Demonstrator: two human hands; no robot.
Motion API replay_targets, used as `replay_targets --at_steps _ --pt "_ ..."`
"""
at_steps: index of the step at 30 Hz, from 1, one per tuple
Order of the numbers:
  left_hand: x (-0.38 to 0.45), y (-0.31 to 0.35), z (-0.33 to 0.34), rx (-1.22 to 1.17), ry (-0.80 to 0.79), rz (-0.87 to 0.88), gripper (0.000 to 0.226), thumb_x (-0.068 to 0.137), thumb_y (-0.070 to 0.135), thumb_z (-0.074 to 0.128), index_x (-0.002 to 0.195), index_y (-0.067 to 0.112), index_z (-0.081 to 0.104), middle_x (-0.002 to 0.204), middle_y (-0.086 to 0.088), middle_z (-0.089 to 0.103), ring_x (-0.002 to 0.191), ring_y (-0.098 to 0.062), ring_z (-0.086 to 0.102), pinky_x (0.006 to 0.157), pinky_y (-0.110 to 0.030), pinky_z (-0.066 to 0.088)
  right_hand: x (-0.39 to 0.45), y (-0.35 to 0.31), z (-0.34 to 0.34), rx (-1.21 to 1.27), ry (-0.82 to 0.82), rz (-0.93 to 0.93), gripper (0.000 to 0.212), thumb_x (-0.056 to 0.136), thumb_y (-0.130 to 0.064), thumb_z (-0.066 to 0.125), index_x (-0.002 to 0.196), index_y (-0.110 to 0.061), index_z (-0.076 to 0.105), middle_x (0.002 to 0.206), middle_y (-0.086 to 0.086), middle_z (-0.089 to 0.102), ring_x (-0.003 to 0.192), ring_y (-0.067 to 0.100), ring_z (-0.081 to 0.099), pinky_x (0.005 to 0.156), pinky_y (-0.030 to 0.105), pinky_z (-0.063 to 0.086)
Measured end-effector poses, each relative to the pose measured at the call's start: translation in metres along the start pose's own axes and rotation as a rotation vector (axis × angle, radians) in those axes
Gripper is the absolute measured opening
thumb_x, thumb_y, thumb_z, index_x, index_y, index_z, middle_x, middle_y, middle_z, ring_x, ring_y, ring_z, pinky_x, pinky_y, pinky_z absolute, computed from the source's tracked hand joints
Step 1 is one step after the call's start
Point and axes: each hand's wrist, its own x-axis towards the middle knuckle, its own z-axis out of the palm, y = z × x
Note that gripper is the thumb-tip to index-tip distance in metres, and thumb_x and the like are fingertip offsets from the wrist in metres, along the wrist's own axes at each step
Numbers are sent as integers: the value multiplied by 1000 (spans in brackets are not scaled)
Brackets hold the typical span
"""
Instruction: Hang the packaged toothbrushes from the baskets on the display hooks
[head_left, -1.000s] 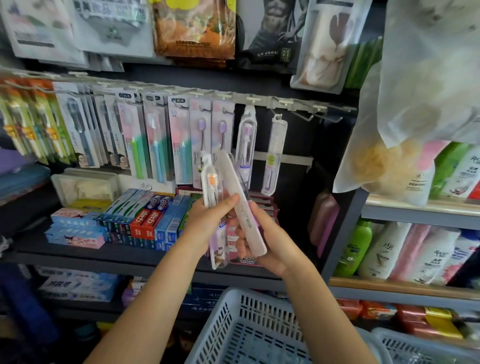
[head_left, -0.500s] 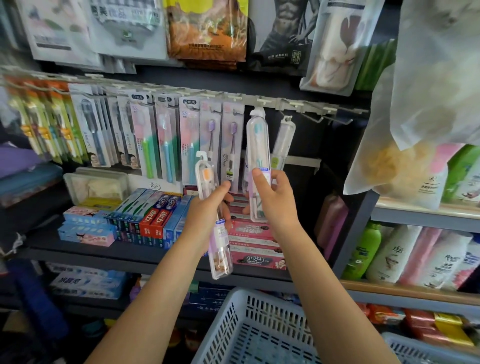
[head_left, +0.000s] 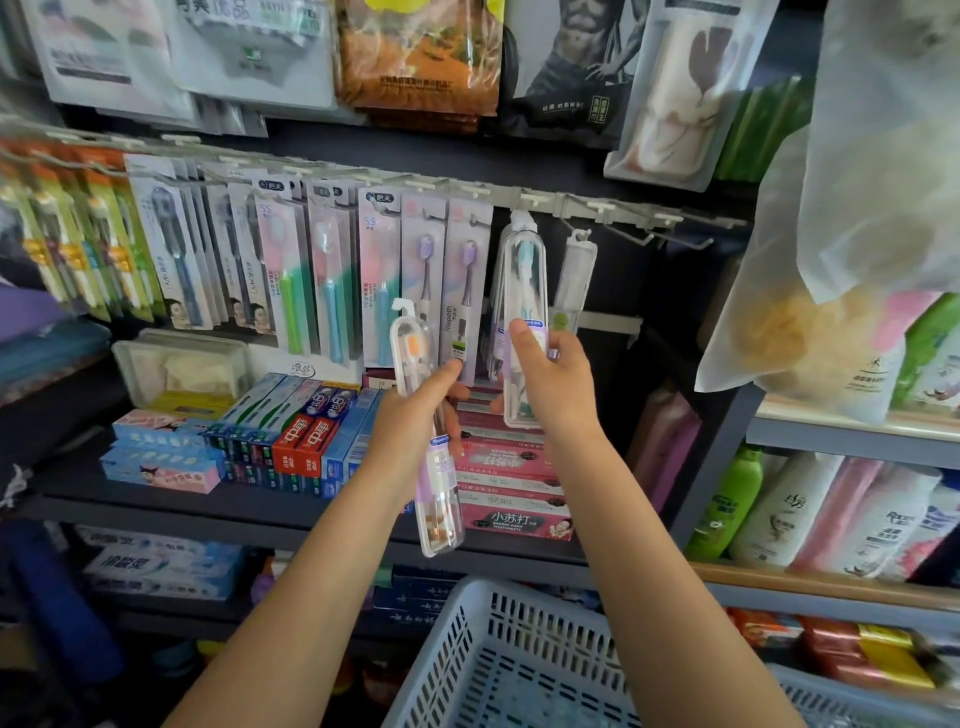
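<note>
My right hand (head_left: 553, 384) grips a clear-cased toothbrush with a teal head (head_left: 523, 275), held upright with its white hanger tab at a hook (head_left: 524, 200) on the display rail. My left hand (head_left: 413, 415) holds another clear-cased toothbrush with an orange head (head_left: 415, 358), upright and lower, in front of the toothpaste shelf. A third clear case (head_left: 574, 275) hangs on the hook to the right. A white slotted basket (head_left: 498, 660) sits below my arms.
Carded toothbrushes (head_left: 291, 270) fill the hooks to the left. Bare hooks (head_left: 654, 228) stick out at the rail's right end. Toothpaste boxes (head_left: 311, 431) line the shelf below. Shampoo bottles (head_left: 779, 509) stand at right, and a hanging plastic bag (head_left: 831, 291) crowds the upper right.
My right hand lifted the teal-headed case from a tilted position near my left hand up to the rail hook. My left hand kept its case, rising slightly.
</note>
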Motion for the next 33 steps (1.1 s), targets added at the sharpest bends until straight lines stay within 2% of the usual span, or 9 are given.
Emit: replay_targets --at_steps 3,6,10,14,17,21,23,26,33 --pt "5 -3 -1 37 -36 -31 38 95 40 62 93 3 64 49 -4 55 46 -17 56 69 -33 48 6 4 4 25 -30 47 20 97 -50 60 94 -31 55 94 -6 62 89 17 65 77 29 53" --pt "12 -7 -4 145 -76 -44 39 94 40 57 97 1 60 52 -5 57 48 -16 57 78 -38 47 5 16 6 23 -36 71 26 99 -48 57 107 -23 58 93 -11 59 83 5 58 68 20 45" --pt "18 -11 -8 96 -118 -30 27 97 26 53 120 12 53 65 -8 61 48 -23 55 53 -31 46 -6 49 12 8 -38 195 41 98 -54 55 116 -18 62 110 2 66 103 21 64 89 35 52" --pt "22 -15 -10 46 -94 -47 27 96 23 59 121 16 51 77 -8 65 55 -27 64 52 -33 50 -6 62 20 22 -8 295 39 95 -59 56 102 -21 64 105 10 73 98 31 71 92 50 57" --pt "23 -16 -9 57 -56 -32 17 95 28 64 110 24 58 92 -11 70 72 -25 71 69 -44 61 6 64 23 -2 10 303 38 96 -58 55 99 -21 64 103 4 72 96 23 70 90 43 57" --pt "27 -18 -11 145 -63 50 17 91 33 71 103 21 70 96 -10 74 85 -24 72 85 -48 57 18 64 26 42 -16 361 42 96 -58 56 107 -19 63 110 2 68 100 21 65 89 37 50" --pt "27 -17 -9 181 -81 78 18 90 33 73 101 19 74 92 -5 75 89 -22 72 87 -45 56 22 64 25 104 -37 412 53 94 -56 59 121 -10 62 111 6 70 95 24 70 84 39 56" --pt "28 -16 -4 190 -95 90 20 90 31 73 106 21 75 95 3 78 91 -14 74 85 -36 57 21 67 17 151 -70 472 48 96 -50 62 118 -8 63 106 16 74 81 28 77 72 41 64" --pt "34 -3 20 154 -123 172 20 86 28 78 105 23 73 95 10 78 85 -2 73 65 -12 51 -22 72 -10 52 -275 245 57 89 -72 51 112 -24 72 106 2 76 105 19 71 97 48 54"
